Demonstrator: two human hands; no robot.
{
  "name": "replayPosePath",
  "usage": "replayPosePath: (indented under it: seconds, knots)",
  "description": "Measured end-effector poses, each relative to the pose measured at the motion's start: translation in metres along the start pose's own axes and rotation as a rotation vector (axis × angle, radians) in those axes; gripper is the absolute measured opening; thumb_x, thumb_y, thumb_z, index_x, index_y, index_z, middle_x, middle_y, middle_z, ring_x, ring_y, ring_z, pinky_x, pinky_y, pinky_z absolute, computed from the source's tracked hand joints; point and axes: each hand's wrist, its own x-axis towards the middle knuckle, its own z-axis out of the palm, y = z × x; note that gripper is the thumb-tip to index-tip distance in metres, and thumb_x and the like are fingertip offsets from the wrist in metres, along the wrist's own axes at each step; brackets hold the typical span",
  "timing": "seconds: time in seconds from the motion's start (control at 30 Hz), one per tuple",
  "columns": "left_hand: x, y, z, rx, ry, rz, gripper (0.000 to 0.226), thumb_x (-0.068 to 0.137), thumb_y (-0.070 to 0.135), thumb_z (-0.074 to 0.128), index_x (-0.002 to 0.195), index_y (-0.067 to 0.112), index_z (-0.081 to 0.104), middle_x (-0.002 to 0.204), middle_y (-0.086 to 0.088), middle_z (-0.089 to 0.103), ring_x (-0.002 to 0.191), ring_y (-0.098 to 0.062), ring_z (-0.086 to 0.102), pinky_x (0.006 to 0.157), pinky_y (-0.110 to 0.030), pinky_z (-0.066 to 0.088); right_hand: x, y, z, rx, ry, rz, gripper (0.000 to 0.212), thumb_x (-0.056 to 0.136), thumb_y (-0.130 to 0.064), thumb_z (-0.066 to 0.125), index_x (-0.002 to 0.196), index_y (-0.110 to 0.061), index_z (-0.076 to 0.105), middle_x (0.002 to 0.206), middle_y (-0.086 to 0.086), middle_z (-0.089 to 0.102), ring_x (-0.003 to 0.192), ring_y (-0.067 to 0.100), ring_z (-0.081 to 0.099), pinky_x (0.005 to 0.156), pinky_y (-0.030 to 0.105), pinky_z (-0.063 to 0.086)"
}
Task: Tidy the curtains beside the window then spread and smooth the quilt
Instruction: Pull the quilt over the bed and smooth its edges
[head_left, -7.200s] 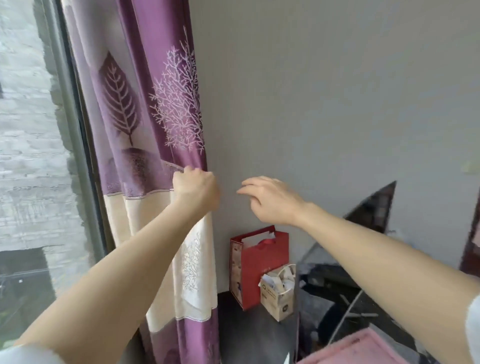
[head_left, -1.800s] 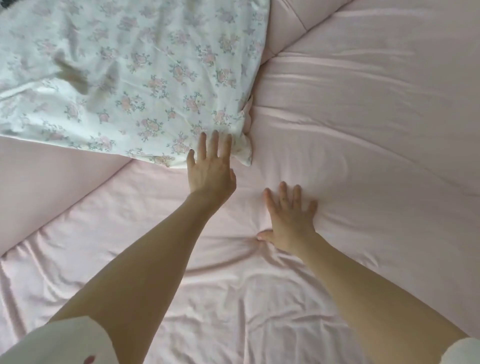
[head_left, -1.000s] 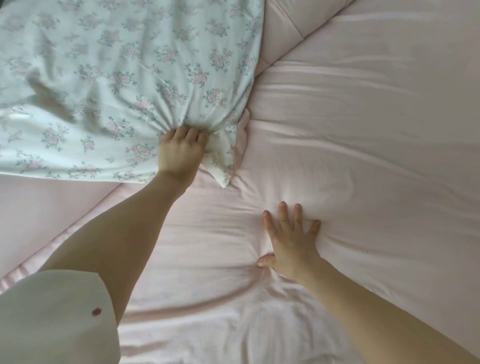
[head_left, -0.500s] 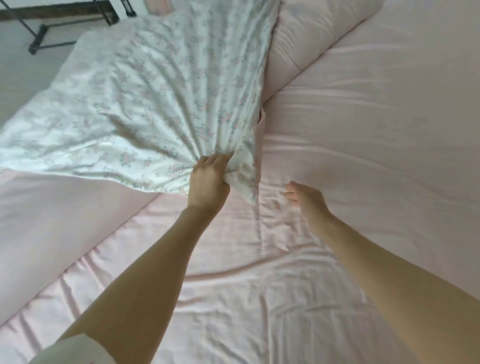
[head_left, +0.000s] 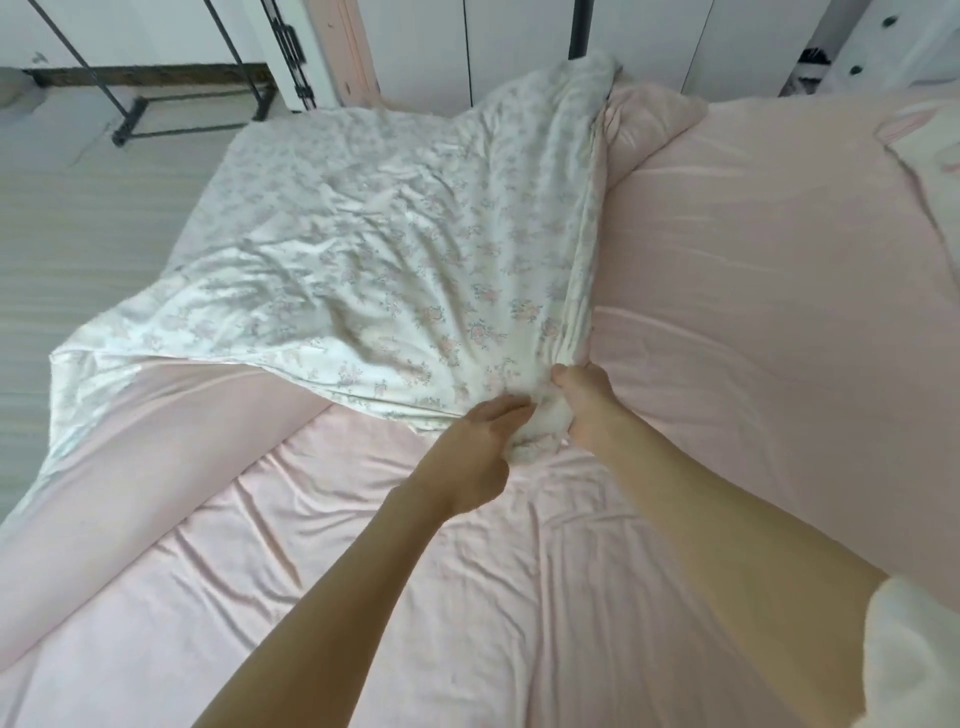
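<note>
Both the left hand (head_left: 475, 449) and right hand (head_left: 587, 402) close their fingers on one bunched corner of the floral quilt (head_left: 395, 270), which lies folded back across the pink bed (head_left: 727, 291), probably so it can be drawn open.

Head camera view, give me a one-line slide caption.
Both hands, left and right, gather the floral quilt's corner over the pink sheet.

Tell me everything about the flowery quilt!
The quilt is white with small pink flowers, soft and very crumpled. It lies spread over the far left of the pink bed, one corner hanging off the left side. Its near corner is bunched up, gripped by the left hand and the right hand.
</note>
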Motion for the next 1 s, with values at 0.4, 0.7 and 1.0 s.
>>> replayPosePath:
  seconds: [0.4, 0.7, 1.0]
  knots:
    - [-0.037, 0.118, 0.014, -1.291, 0.248, -1.162, 0.093, 0.074, 0.058, 0.066, 0.144, 0.013, 0.024, 0.147, -0.01, 0.033, 0.133, -0.036, 0.035, 0.104, -0.052, 0.036, -0.129, 0.027, -0.124, -0.207, 0.253, -0.254, 0.039, 0.096, -0.018, 0.036, 0.128, 0.002, 0.04, 0.114, 0.008, 0.05, 0.104, 0.023, 0.05, 0.082, 0.029, 0.038]
    - [-0.062, 0.274, 0.102, -1.431, -0.216, -0.942, 0.071, 0.074, 0.063, 0.063, 0.132, 0.023, 0.048, 0.138, -0.002, 0.05, 0.128, -0.03, 0.045, 0.106, -0.05, 0.035, -0.215, 0.072, -0.291, -0.181, 0.337, -0.405, 0.028, 0.096, -0.021, 0.033, 0.111, 0.0, 0.045, 0.104, 0.009, 0.049, 0.095, 0.025, 0.048, 0.081, 0.033, 0.039]
    - [-0.102, 0.442, 0.227, -0.542, -0.644, -0.569, 0.06, 0.079, 0.057, 0.061, 0.111, 0.007, 0.061, 0.094, -0.006, 0.061, 0.08, -0.021, 0.057, 0.085, -0.034, 0.051, -0.308, 0.117, -0.556, -0.364, 0.515, -0.378, 0.048, 0.096, -0.021, 0.035, 0.14, 0.0, 0.031, 0.145, 0.016, 0.038, 0.134, 0.027, 0.035, 0.107, 0.029, 0.027]
